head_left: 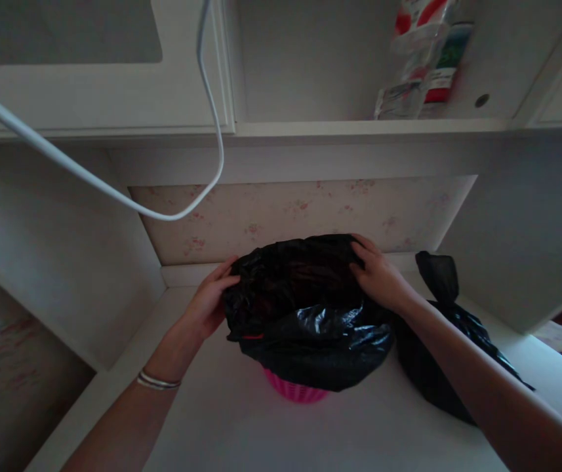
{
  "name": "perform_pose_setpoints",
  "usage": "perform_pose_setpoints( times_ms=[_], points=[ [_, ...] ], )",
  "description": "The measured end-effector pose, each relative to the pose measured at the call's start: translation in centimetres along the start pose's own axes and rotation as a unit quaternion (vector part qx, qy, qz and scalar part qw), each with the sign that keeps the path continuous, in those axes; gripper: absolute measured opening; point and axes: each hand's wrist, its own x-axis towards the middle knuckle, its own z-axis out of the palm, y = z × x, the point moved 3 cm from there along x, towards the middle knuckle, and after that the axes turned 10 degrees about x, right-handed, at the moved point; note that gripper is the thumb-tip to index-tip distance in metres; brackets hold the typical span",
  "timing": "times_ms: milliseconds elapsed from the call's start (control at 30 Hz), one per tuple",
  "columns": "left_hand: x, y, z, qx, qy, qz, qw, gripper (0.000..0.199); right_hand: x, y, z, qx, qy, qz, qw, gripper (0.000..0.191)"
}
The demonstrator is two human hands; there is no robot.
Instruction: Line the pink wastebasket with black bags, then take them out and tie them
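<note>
A black garbage bag (320, 328) hangs over a pink slatted basket (296, 391), its mouth spread wide and facing up toward me. Only the basket's lower part shows beneath the plastic. My left hand (214, 295) grips the bag's rim on the left, thumb inside and fingers behind. On the opposite side my right hand (376, 272) pinches the rim, with the thumb over the edge. Under my right forearm lies a second black bag (438, 367), full and knotted at the top, partly hidden by the arm.
Basket and bags stand on a white surface (221, 419) with side panels left and right. Above is an open cabinet shelf (310, 128) holding a clear plastic package (411, 65) and a green and red packet (448, 65). A white cable (172, 215) loops across the upper left.
</note>
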Motion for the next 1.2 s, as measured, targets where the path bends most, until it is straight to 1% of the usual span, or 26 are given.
perform_pose_setpoints(
  times_ms=[67,133,233,267,333,367,433,500,567,600,633,667,700,733,767,833,867,900,933,1000,1033,1067,1100,1133,1167,1200],
  points=[
    [0.1,0.3,0.2,0.004,0.008,0.019,1.000,0.076,-0.3,-1.0,-0.1,-0.032,-0.004,-0.070,0.997,0.050],
    [0.3,0.5,0.6,0.010,0.004,0.055,0.998,0.081,-0.7,-2.0,-0.2,-0.056,0.008,-0.109,0.992,0.048],
    [0.5,0.7,1.1,0.021,0.009,0.119,0.993,0.082,-1.2,-3.2,-0.6,-0.084,0.077,-0.124,0.986,0.047],
    [0.5,0.7,1.2,0.022,0.024,0.132,0.991,0.078,-1.3,-3.4,-0.8,-0.086,0.103,-0.124,0.983,0.047],
    [0.3,0.8,1.0,0.018,0.076,0.146,0.986,0.066,-1.5,-3.4,-1.2,-0.065,0.140,-0.108,0.982,0.049],
    [0.1,0.9,0.7,0.011,0.105,0.151,0.983,0.059,-1.5,-3.1,-1.5,-0.041,0.152,-0.086,0.984,0.051],
    [-0.5,1.3,0.1,-0.005,0.156,0.161,0.975,0.047,-2.0,-2.2,-2.2,0.053,0.153,-0.010,0.987,0.050],
    [-1.5,1.9,-0.8,-0.030,0.180,0.167,0.969,0.040,-3.0,-1.2,-2.9,0.182,0.109,0.074,0.974,0.047],
    [-2.5,2.3,-1.9,-0.057,0.170,0.156,0.971,0.033,-4.5,-0.7,-3.6,0.277,0.007,0.122,0.953,0.051],
    [-3.0,2.4,-2.6,-0.064,0.150,0.148,0.975,0.029,-5.3,-0.7,-4.0,0.291,-0.054,0.127,0.947,0.058],
    [-3.6,2.3,-3.4,-0.060,0.121,0.141,0.981,0.029,-6.0,-0.8,-4.4,0.279,-0.109,0.123,0.946,0.066],
    [-4.0,2.1,-4.3,-0.044,0.086,0.138,0.986,0.032,-6.6,-0.9,-4.8,0.248,-0.153,0.113,0.950,0.071],
    [-4.5,1.8,-5.2,-0.019,0.050,0.138,0.989,0.038,-7.0,-1.1,-5.2,0.210,-0.182,0.100,0.955,0.071],
    [-4.9,1.5,-6.2,0.017,0.013,0.140,0.990,0.047,-7.3,-1.3,-5.6,0.175,-0.195,0.086,0.961,0.065],
    [-5.3,1.1,-7.1,0.059,-0.019,0.145,0.987,0.058,-7.3,-1.5,-5.9,0.151,-0.197,0.072,0.966,0.052],
    [-6.0,0.4,-8.5,0.161,-0.068,0.159,0.972,0.079,-7.2,-2.0,-6.3,0.140,-0.195,0.049,0.970,0.026],
    [-6.3,0.3,-8.9,0.215,-0.077,0.166,0.959,0.087,-7.0,-2.4,-6.3,0.146,-0.189,0.038,0.970,0.024],
    [-6.6,0.2,-9.1,0.268,-0.075,0.174,0.945,0.089,-6.7,-2.7,-6.4,0.155,-0.171,0.027,0.973,0.028],
    [-6.9,0.3,-9.0,0.310,-0.063,0.184,0.930,0.084,-6.5,-3.0,-6.4,0.163,-0.137,0.018,0.977,0.031],
    [-7.4,1.0,-8.2,0.362,-0.009,0.217,0.906,0.058,-5.7,-3.8,-6.5,0.189,-0.026,0.011,0.982,0.034],
    [-7.8,1.4,-7.6,0.372,0.017,0.240,0.896,0.043,-5.2,-4.2,-6.4,0.209,0.039,0.016,0.977,0.034],
    [-8.1,1.9,-6.9,0.373,0.037,0.261,0.889,0.033,-4.7,-4.7,-6.3,0.232,0.098,0.024,0.967,0.034],
    [-8.4,2.2,-6.2,0.369,0.051,0.276,0.886,0.032,-4.0,-5.4,-6.0,0.258,0.145,0.035,0.955,0.035],
    [-8.6,2.3,-5.6,0.365,0.058,0.283,0.885,0.039,-3.2,-6.2,-5.7,0.285,0.175,0.044,0.941,0.035],
    [-8.9,2.3,-5.1,0.363,0.054,0.282,0.886,0.053,-2.2,-7.2,-5.4,0.311,0.188,0.049,0.930,0.035],
    [-9.0,2.1,-4.7,0.362,0.041,0.274,0.890,0.070,-1.1,-8.3,-4.9,0.334,0.186,0.049,0.923,0.036]
  ],
)
